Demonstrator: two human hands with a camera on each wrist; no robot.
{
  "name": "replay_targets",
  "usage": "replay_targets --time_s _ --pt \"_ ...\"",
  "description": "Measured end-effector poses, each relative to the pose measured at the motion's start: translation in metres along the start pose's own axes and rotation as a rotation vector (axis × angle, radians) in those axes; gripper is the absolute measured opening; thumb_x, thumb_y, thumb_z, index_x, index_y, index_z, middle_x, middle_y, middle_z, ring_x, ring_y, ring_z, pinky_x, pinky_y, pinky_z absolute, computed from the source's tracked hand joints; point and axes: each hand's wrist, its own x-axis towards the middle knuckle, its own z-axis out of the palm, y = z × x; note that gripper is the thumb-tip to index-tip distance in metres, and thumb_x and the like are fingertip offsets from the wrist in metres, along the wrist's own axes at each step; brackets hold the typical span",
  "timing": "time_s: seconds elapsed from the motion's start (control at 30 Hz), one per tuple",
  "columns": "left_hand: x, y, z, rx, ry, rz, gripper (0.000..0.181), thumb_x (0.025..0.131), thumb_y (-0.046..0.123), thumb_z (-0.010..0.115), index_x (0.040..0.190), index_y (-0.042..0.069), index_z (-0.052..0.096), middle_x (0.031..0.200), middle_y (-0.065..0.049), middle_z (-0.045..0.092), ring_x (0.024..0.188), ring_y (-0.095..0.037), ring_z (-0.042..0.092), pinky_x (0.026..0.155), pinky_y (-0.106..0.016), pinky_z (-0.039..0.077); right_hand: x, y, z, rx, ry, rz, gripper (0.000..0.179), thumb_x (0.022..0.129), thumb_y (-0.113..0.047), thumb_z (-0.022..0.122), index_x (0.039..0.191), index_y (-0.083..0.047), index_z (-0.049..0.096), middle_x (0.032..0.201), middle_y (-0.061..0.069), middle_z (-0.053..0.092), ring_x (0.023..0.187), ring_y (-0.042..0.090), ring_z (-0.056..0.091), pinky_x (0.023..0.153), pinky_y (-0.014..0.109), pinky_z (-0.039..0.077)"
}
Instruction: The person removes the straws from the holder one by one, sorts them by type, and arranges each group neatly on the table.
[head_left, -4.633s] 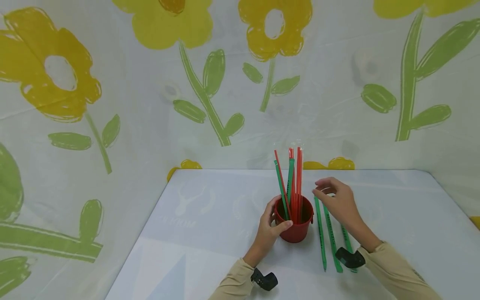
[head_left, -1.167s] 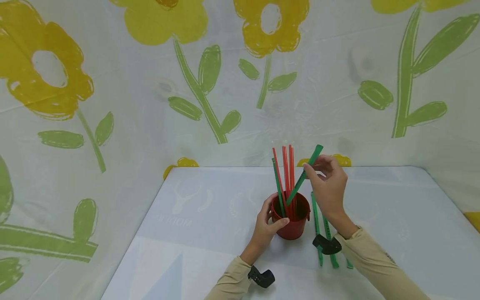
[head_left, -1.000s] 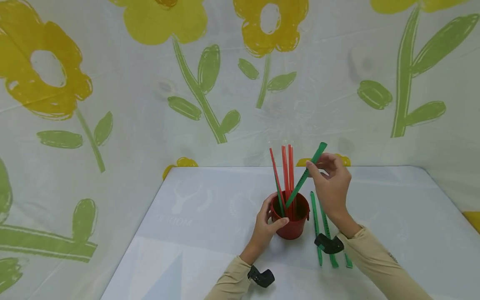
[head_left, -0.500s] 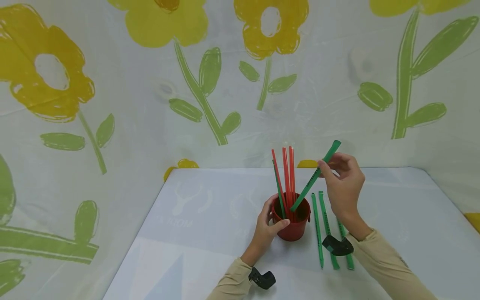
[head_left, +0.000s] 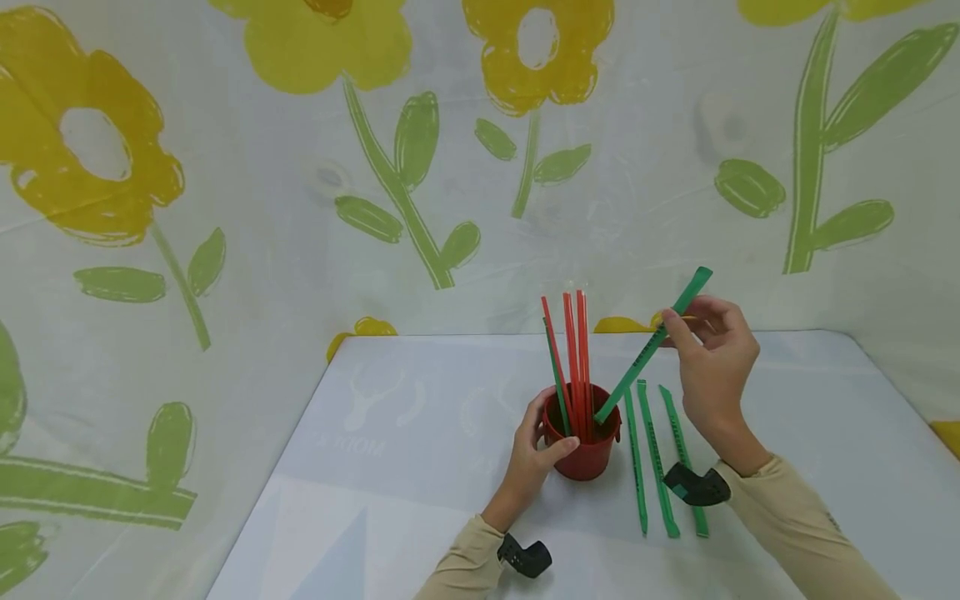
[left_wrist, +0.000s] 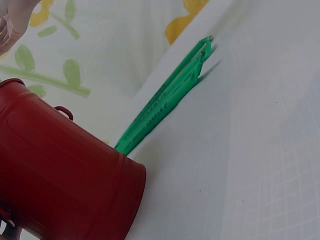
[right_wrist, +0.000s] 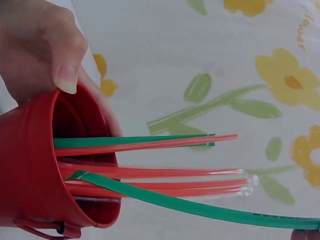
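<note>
My left hand (head_left: 531,450) grips a small red metal bucket (head_left: 585,461) by its left side, with the thumb at the rim. Standing in the bucket are several red straws (head_left: 573,358) in clear wrappers and one green-wrapped straw (right_wrist: 100,142). My right hand (head_left: 716,358) pinches another green-wrapped straw (head_left: 648,350) near its upper part, up and right of the bucket. That straw slants, its lower end at the bucket's mouth. In the right wrist view, only a fingertip (right_wrist: 305,235) of the right hand shows.
Three green-wrapped straws (head_left: 657,467) lie side by side on the white table (head_left: 420,467), right of the bucket and partly under my right wrist. A flower-printed curtain (head_left: 645,217) hangs behind the table's back edge. Each wrist wears a black camera (head_left: 697,485).
My right hand, bare of any straw at first, has pinched a green straw standing in the bucket and drawn it up and right. The left hand keeps its hold on the bucket.
</note>
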Motion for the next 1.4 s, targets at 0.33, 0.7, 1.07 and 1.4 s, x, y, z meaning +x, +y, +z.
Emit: replay_targets --time_s 0.33,0.7,1.07,1.4 --pt "0.0 0.002 0.0 0.005 -0.001 0.018 0.063 0.086 0.022 0.06 0.143 0.026 0.035 0.138 0.005 0.046 0.124 -0.02 0.043 0.096 -0.044 0.041 0.006 -0.004 -0.004 0.056 0.014 0.014 0.025 0.08 0.005 0.069 0.103 0.006 0.059 0.091 0.014 0.059 0.074 0.023 0.061 0.059 0.021 0.054" --pt "-0.003 0.04 -0.002 -0.02 -0.046 -0.041 0.065 0.087 0.011 0.056 0.145 0.005 0.03 0.142 -0.014 0.042 0.126 -0.031 0.041 0.099 -0.049 0.038 0.01 -0.009 -0.012 0.093 0.032 0.039 0.026 0.078 0.006 0.07 0.102 0.006 0.059 0.087 0.014 0.058 0.07 0.02 0.061 0.058 0.023 0.054" --pt "-0.003 0.045 -0.002 -0.009 -0.059 -0.047 0.065 0.086 0.012 0.055 0.145 0.003 0.028 0.143 -0.015 0.041 0.126 -0.032 0.04 0.098 -0.047 0.039 0.014 -0.015 -0.022 0.009 0.039 0.084 0.027 0.078 0.002 0.072 0.103 0.003 0.061 0.088 0.012 0.06 0.072 0.018 0.062 0.058 0.02 0.053" --pt "-0.003 0.044 -0.002 -0.024 -0.06 -0.061 0.066 0.087 0.012 0.056 0.146 0.004 0.028 0.143 -0.013 0.041 0.127 -0.03 0.04 0.099 -0.047 0.038 0.014 -0.012 -0.034 -0.114 0.048 0.163 0.026 0.08 -0.003 0.073 0.103 -0.001 0.062 0.091 0.008 0.06 0.073 0.013 0.063 0.057 0.018 0.052"
